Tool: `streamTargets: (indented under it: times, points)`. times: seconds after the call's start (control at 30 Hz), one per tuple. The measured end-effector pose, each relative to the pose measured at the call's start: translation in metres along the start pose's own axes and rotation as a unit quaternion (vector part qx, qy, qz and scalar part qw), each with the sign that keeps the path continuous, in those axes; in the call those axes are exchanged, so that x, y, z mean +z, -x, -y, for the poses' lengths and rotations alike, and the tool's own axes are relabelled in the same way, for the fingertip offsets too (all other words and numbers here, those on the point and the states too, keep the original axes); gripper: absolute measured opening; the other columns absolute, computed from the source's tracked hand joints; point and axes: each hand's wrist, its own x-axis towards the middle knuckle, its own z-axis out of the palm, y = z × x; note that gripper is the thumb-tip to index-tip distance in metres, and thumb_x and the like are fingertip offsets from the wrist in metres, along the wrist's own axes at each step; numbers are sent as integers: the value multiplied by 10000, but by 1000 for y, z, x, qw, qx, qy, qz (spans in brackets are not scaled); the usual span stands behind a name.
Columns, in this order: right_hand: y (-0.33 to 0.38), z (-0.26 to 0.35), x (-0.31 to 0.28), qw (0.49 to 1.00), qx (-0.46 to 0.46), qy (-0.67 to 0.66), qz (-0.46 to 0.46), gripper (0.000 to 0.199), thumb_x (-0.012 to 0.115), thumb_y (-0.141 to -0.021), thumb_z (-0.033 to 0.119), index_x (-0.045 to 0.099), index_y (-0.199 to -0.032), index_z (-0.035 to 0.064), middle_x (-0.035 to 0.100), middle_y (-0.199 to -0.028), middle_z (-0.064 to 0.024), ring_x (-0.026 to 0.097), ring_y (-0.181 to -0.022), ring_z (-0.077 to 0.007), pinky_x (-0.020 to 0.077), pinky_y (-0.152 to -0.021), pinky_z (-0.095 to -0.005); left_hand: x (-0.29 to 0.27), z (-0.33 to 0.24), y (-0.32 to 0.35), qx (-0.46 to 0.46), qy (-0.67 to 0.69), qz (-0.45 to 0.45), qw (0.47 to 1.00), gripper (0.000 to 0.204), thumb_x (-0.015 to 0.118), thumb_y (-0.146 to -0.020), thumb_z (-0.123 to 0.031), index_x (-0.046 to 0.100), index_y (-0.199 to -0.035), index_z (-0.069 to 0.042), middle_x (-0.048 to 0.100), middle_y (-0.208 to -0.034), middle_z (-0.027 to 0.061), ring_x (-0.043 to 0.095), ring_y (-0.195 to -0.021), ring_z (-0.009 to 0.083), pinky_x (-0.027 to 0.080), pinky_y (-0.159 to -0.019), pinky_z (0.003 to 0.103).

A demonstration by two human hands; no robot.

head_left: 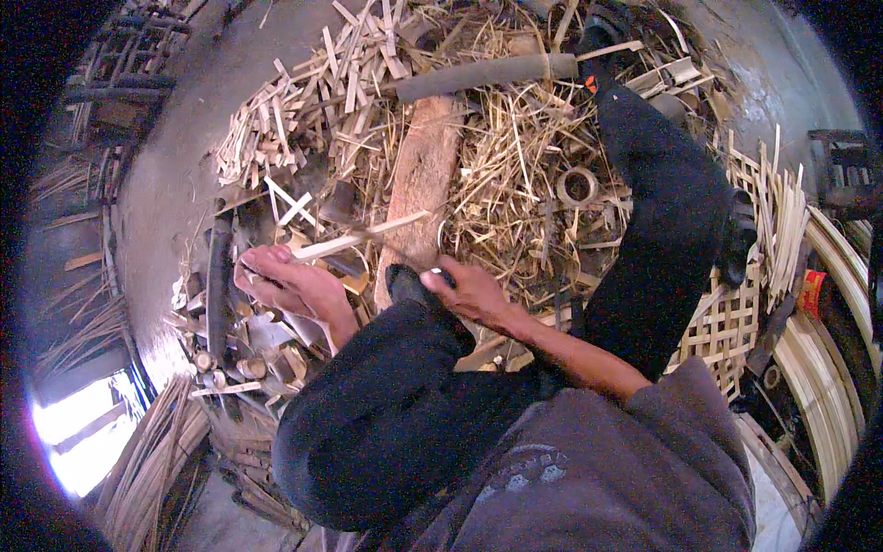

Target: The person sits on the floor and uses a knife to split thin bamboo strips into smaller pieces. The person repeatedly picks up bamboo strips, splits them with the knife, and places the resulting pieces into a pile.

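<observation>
My left hand (pixel 296 287) is closed around one end of a pale, flat bamboo strip (pixel 333 246). The strip points to the right, and its far end lies over a reddish wooden plank (pixel 428 152). My right hand (pixel 471 294) grips the dark handle of a knife. Its thin, partly blurred blade (pixel 394 247) runs up and left from the fist and crosses the strip near its middle; whether it is cutting in cannot be told. Beside the strip, two short pale pieces form a cross (pixel 292 204).
Bamboo slats (pixel 276 124) are heaped at the far left, curly shavings (pixel 515 166) right of the plank. A grey bamboo pole (pixel 487 75) lies across its far end. A bamboo ring (pixel 578 187) sits among shavings. A woven bamboo panel (pixel 722 327) stands right of my leg.
</observation>
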Motion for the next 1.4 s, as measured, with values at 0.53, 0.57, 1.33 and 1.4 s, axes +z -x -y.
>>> streamTargets:
  times: [0.53, 0.57, 1.33, 1.4]
  points:
    - [-17, -132, 15, 993, 70, 29, -95, 559, 455, -891, 573, 596, -1084, 68, 649, -858, -231, 627, -854, -407, 488, -754, -471, 7, 16, -27, -16, 1, 58, 998, 285, 471, -978, -252, 413, -1118, -10, 497, -816, 62, 483, -745, 137, 428, -676, 266]
    - [-16, -128, 6, 992, 82, 33, -85, 562, 449, -892, 579, 602, -1079, 71, 651, -846, -225, 628, -844, -405, 489, -748, -465, 18, 19, -16, -11, 17, 51, 998, 318, 485, -970, -237, 409, -1167, 0, 525, -851, 79, 509, -767, 150, 444, -714, 262]
    - [-20, -128, 17, 990, 30, -92, -106, 466, 477, -936, 475, 584, -869, 27, 543, -603, -94, 571, -570, -227, 444, -560, -380, -14, 92, 21, -70, -166, 314, 932, 279, 569, -931, -278, 608, -952, -3, 568, -726, 24, 523, -744, 104, 413, -665, 256]
    - [-25, -131, 21, 992, 27, -67, -102, 475, 482, -931, 475, 590, -921, 12, 572, -669, -148, 584, -647, -294, 444, -625, -419, -15, 99, 3, -110, -41, 246, 962, 266, 567, -930, -264, 616, -914, -3, 580, -752, 26, 517, -747, 105, 402, -657, 261]
